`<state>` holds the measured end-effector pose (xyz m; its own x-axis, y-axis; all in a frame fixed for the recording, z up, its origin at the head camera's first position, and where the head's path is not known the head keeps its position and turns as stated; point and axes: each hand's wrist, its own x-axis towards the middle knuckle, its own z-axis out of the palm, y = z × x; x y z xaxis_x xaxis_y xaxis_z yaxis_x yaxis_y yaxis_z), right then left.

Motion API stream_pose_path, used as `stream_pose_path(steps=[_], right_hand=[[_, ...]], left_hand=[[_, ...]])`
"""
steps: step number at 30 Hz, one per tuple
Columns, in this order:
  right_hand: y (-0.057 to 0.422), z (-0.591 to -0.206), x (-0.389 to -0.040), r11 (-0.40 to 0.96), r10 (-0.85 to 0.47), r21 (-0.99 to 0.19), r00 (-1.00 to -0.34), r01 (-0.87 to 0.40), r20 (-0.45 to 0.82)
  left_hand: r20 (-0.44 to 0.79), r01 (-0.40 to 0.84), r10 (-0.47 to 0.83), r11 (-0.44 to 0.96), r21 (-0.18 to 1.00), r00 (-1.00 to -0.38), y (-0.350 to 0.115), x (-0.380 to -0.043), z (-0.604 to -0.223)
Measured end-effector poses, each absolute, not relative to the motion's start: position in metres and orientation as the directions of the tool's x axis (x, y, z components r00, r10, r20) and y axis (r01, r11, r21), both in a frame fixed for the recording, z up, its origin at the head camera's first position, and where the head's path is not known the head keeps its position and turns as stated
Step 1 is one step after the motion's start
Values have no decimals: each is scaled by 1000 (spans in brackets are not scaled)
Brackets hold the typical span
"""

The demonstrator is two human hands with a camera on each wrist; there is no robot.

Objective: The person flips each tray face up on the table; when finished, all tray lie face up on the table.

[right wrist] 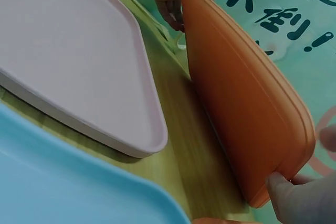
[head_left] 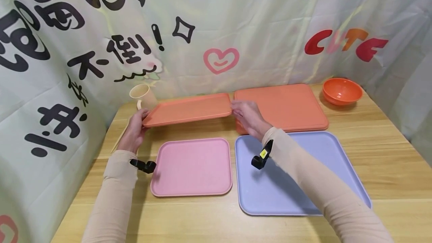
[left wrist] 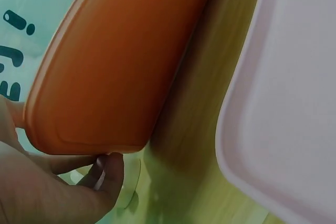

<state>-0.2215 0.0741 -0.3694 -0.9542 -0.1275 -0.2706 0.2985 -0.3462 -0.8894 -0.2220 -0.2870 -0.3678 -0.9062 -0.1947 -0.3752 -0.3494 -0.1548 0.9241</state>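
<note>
Between both hands an orange tray (head_left: 189, 108) is held tilted above the back left of the table, its near long edge lifted. My left hand (head_left: 134, 130) grips its left end, fingers and thumb at the rim in the left wrist view. At the other end my right hand (head_left: 249, 117) pinches the rim, as the right wrist view shows. Just in front lies a pink tray (head_left: 192, 168), flat on the wood. A larger blue-purple tray (head_left: 270, 194) lies beside it, under the right forearm. Behind that rests another orange tray (head_left: 281, 106), close to the right hand.
A beige mug (head_left: 143, 95) stands behind the left hand at the back left. An orange-red bowl (head_left: 342, 91) sits at the back right corner. A thin pale stick-like thing (head_left: 119, 140) lies by the left wrist. A printed curtain (head_left: 263, 29) hangs behind the wooden table (head_left: 189, 220).
</note>
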Motion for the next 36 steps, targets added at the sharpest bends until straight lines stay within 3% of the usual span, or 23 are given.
stream_pose_path(steps=[7,20,31,36], right_hand=[[75,-381,-220,-217,-159,-925,-946,311,-281],[71,-396,-217,-130,-145,-932,-937,337,-319],[71,-396,-214,-34,-168,-933,-922,358,-348],[77,-388,-212,28,-213,-941,-917,338,-336]], left_hand=[[-381,-372,-193,-83,925,-904,-289,-225,-372],[-378,-410,-217,126,903,-900,-288,-230,-383],[-309,-359,-280,147,922,-909,-283,-231,-391],[-270,-324,-214,281,903,-939,-273,-225,-385]])
